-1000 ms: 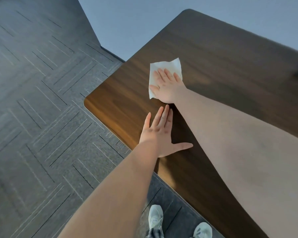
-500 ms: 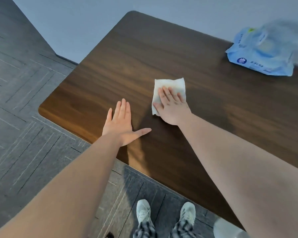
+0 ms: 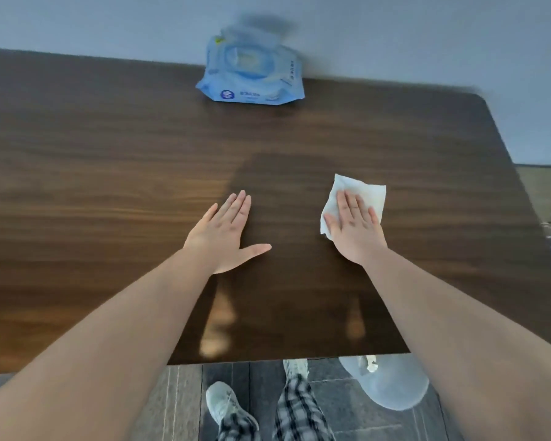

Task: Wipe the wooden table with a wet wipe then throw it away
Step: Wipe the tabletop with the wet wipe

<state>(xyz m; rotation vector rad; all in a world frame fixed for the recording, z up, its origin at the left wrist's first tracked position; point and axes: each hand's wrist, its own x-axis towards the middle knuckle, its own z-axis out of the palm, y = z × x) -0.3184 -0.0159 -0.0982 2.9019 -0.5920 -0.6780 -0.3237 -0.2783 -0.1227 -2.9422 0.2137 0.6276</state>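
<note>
The dark wooden table [image 3: 109, 186] fills most of the view. A white wet wipe [image 3: 371, 194] lies flat on it, right of centre. My right hand [image 3: 355, 230] presses palm-down on the wipe and covers its lower left part. My left hand [image 3: 226, 230] rests flat on the bare wood to the left, fingers together and thumb spread out, with nothing in it. The two hands are about a hand's width apart.
A blue pack of wet wipes [image 3: 252, 78] stands at the table's far edge against the grey wall. On the floor below the near edge, right of my feet [image 3: 226, 405], sits a pale translucent bin [image 3: 392, 383] with something white and crumpled inside.
My right hand has slid the wipe to the right across the table, away from the left corner. My view has swung right, bringing the pack and the bin into sight.
</note>
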